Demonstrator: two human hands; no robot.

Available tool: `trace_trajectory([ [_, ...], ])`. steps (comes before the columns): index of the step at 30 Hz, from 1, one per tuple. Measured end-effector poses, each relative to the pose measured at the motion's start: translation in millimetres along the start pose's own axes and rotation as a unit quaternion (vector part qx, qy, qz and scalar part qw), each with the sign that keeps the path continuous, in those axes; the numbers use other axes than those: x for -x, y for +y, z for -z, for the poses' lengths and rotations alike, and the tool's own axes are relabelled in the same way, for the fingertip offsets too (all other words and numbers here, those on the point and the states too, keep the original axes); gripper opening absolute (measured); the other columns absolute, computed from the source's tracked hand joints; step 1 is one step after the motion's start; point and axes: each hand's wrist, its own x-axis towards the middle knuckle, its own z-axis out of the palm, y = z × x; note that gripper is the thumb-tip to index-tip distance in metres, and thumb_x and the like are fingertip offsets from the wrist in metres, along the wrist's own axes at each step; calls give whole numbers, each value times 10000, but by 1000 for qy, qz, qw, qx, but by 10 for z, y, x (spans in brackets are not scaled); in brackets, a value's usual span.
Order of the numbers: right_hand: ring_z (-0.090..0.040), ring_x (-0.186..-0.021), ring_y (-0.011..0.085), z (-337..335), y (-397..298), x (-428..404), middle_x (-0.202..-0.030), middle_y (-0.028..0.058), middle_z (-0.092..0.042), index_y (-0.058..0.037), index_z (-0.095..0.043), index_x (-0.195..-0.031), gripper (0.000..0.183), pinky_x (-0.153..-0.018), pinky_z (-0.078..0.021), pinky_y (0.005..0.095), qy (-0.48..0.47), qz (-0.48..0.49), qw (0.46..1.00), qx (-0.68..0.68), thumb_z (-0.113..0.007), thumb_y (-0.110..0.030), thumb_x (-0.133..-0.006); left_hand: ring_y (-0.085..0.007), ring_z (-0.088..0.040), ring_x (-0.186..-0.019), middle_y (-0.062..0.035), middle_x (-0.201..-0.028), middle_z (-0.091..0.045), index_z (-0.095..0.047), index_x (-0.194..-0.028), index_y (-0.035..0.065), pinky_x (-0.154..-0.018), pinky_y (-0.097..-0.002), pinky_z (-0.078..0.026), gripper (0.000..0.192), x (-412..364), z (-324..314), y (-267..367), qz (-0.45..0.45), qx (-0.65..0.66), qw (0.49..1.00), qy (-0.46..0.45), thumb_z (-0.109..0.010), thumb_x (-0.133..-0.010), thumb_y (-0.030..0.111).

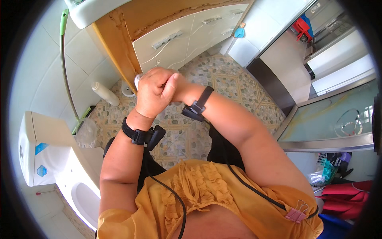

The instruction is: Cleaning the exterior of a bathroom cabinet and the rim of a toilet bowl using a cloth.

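Note:
In front of the vanity cabinet (167,35), my left hand (153,92) is curled into a fist, its thumb lying across the top. A small bit of whitish, cloth-like material (138,80) pokes out on the left side of that fist; the rest of it is hidden. My right hand (179,85) presses against the left one from the right. It is slightly blurred and its fingers are mostly covered, so its grip does not show. Both wrists wear black straps with small devices, and cables run up towards my shoulders.
On the left stand a white toilet (47,149), a green-handled floor tool (63,44) against the tiled wall and a white bottle (106,94) on the pebble-patterned floor (179,134). A white basin (92,12) juts out above. A framed glass panel (331,116) is at right, below a doorway.

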Motion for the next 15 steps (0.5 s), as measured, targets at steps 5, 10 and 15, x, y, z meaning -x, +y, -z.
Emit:
trace_trajectory([
  [5, -635, -937, 329, 283, -215, -232, -1009, 76, -664, -103, -710, -928, 225, -797, -544, 445, 34, 110, 920, 375, -740, -266, -775, -307, -658, -757, -129, -806, -670, -638, -830, 0, -720, -380, -531, 68, -67, 80, 204, -92, 44, 994, 39, -665, -892, 1],
  [10, -616, -950, 359, 620, -159, -415, -1038, 122, -643, -44, -720, -878, 154, -817, -530, 468, 210, 162, 817, 513, -680, -128, -755, -294, -609, -673, -102, -724, -615, -615, -768, 28, -637, -377, -493, 124, -24, 130, 170, -65, 44, 997, 26, -691, -863, 6],
  [15, -606, -978, 383, 833, -11, -446, -1029, 141, -645, -45, -720, -848, 132, -846, -522, 488, 225, 112, 781, 572, -641, -128, -783, -272, -594, -663, -103, -722, -601, -618, -787, 16, -621, -367, -477, 124, 8, 128, 80, -24, 22, 999, -2, -679, -893, -3],
])
